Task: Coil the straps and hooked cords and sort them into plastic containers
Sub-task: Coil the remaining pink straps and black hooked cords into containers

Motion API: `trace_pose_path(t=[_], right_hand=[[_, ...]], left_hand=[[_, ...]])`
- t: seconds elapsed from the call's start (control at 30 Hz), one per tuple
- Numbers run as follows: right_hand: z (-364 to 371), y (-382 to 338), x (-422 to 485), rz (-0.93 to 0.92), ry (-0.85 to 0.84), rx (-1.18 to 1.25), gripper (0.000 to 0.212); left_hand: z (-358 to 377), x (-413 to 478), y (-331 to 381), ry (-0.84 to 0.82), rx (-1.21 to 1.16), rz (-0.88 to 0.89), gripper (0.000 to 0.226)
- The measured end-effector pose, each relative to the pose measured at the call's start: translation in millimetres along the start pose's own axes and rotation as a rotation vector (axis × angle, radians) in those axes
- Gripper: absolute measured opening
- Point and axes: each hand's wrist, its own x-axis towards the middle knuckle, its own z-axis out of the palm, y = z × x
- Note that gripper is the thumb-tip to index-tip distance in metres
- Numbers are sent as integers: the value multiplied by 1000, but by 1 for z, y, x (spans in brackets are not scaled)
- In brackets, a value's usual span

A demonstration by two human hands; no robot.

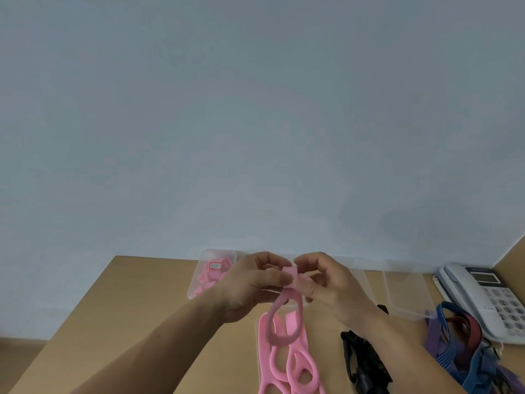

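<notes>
The only writing is on a small red-edged label on the pink pieces inside the clear container at eleven o'clock from the hands, and it is too blurred to read. The telephone at three o'clock shows a grey keypad and a small screen, with no legible brand. The left hand and right hand meet above the tan wooden desk, each pinching the top of a pink strap between thumb and fingertips. Its loop hangs at six o'clock over more pink straps lying flat. Black straps lie at five o'clock, blue, purple and red cords at four, and a second clear container at two. A pale blue-grey wall rises from the desk's far edge, and bare desk spreads at eight o'clock.
</notes>
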Motion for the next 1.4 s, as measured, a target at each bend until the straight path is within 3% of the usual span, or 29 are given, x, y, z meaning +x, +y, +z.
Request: trace_pose_path(t=[0.23, 0.37, 0.5, 0.63, 0.77, 1.03, 1.13, 1.23, 1.33, 1.4], right_hand=[[3, -1, 4, 108, 13, 27, 49], [3, 1, 6, 119, 31, 52, 33], [1, 1, 7, 103, 38, 88, 24], [2, 6, 8, 64, 32, 33, 20], [3, 10, 8, -2, -21, -19, 29], [7, 13, 11, -39, -16, -65, 31], [4, 14, 12, -2, -37, -2, 28], [1, 13, 16, 43, -2, 30, 27], [2, 8, 19, 94, 37, 6, 10], [4, 7, 20, 128, 7, 17, 16]], left_hand=[[2, 1, -8, 49, 159, 130, 36], [1, 3, -10, 88, 231, 89, 53], [-2, 2, -6, -1, 327, 14, 24], [-3, 1, -5, -74, 274, -85, 23], [-3, 1, -4, -122, 126, -119, 30], [-10, 7, -6, -97, 126, -52, 22], [-13, 9, -8, -20, 126, -29, 33], [-15, 10, -9, 40, 226, 33, 39], [-13, 11, -10, 26, 325, 120, 36], [-11, 12, -11, 23, 385, 163, 34]])
